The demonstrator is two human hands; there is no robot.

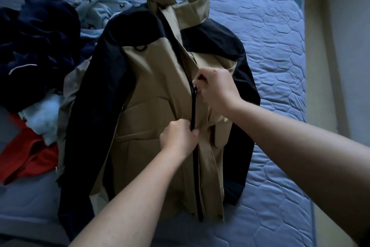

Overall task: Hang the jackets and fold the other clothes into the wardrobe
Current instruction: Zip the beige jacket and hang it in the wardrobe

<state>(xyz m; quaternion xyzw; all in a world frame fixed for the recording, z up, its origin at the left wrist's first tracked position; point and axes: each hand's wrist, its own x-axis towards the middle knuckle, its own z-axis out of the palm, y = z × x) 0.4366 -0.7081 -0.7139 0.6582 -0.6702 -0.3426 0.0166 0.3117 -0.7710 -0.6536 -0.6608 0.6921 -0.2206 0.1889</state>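
A tan jacket (156, 86) with dark navy sleeves and a tan hood lies face up on the blue quilted mattress (280, 46). Its black front zipper (197, 182) is closed from the hem to about mid-chest. My right hand (216, 88) pinches the zipper pull at the top of the closed stretch. My left hand (179, 138) grips the jacket front beside the zipper, lower down, with curled fingers.
A heap of other clothes lies at the left: dark navy garments (38, 46), a light blue fleece (108, 4) and a red garment (30, 156). The mattress edge and a strip of floor (340, 66) run down the right side.
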